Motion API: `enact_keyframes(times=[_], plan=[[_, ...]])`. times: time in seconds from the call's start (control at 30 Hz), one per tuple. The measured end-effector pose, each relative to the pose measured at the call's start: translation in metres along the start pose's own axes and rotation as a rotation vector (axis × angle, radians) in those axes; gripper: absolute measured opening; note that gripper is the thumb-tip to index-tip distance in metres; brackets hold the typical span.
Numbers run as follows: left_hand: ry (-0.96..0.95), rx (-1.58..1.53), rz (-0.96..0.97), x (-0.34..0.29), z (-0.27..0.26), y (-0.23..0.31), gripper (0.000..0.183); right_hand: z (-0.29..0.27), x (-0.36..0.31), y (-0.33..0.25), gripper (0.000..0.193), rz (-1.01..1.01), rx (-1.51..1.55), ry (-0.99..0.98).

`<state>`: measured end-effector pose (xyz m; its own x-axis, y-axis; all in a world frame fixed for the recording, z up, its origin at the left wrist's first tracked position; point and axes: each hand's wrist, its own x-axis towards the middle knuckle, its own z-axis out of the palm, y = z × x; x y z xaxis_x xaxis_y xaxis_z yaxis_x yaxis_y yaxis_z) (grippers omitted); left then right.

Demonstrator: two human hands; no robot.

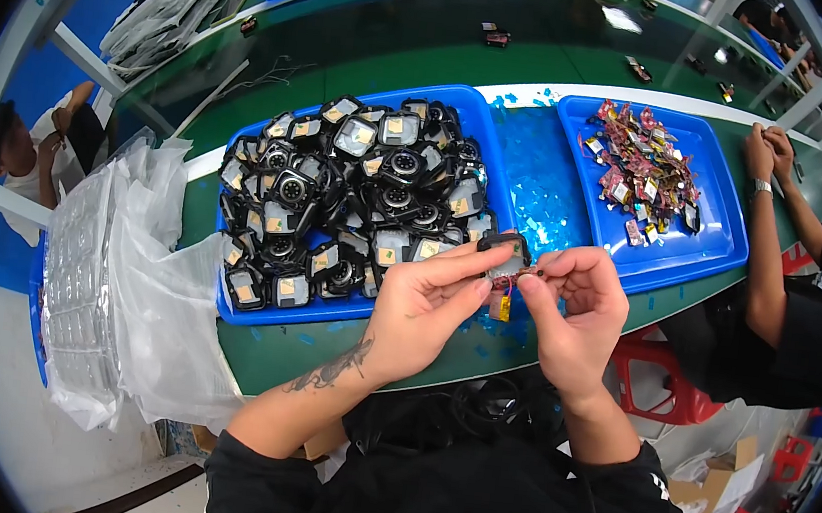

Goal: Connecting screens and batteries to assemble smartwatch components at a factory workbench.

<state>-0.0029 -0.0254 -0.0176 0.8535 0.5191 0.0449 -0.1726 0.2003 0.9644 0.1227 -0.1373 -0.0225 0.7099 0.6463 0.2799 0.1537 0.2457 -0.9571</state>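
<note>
My left hand (425, 313) grips a black smartwatch case (507, 243) between thumb and fingers, in front of my chest. From the case hangs a small reddish circuit board (504, 281) with a yellow-taped piece (500, 308) below it. The fingers of my right hand (580, 319) are closed in a pinch on the board's right end. Whether the board is still joined to the case cannot be made out. Just beyond my left hand, a blue tray (324, 320) is heaped with black watch cases (397, 200), several showing round sensor backs.
Another blue tray (720, 224) at the right holds a pile of reddish boards (645, 171). Blue film scraps (539, 185) lie between the trays. A green conveyor (404, 35) behind carries scattered parts. Clear plastic trays (87, 293) stack at left; a co-worker's hands (771, 149) are at right.
</note>
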Motion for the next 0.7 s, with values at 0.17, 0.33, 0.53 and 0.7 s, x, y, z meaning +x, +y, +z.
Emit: enact_keyframes(times=[0.17, 0.33, 0.53, 0.7], plan=[[0.012, -0.018, 0.046, -0.003, 0.0, -0.005, 0.036, 0.007, -0.003, 0.003, 0.022, -0.1, -0.143, 0.038], [0.046, -0.108, -0.002, -0.004, 0.001, -0.006, 0.045, 0.012, -0.006, 0.008, 0.023, -0.118, -0.172, 0.078], [0.114, -0.172, 0.075, -0.003, 0.01, -0.001, 0.055, 0.019, -0.006, 0.012, 0.024, -0.197, -0.169, 0.124], [0.138, -0.244, 0.029, -0.003, 0.009, 0.002, 0.051, 0.017, -0.004, 0.003, 0.028, -0.024, -0.091, 0.023]])
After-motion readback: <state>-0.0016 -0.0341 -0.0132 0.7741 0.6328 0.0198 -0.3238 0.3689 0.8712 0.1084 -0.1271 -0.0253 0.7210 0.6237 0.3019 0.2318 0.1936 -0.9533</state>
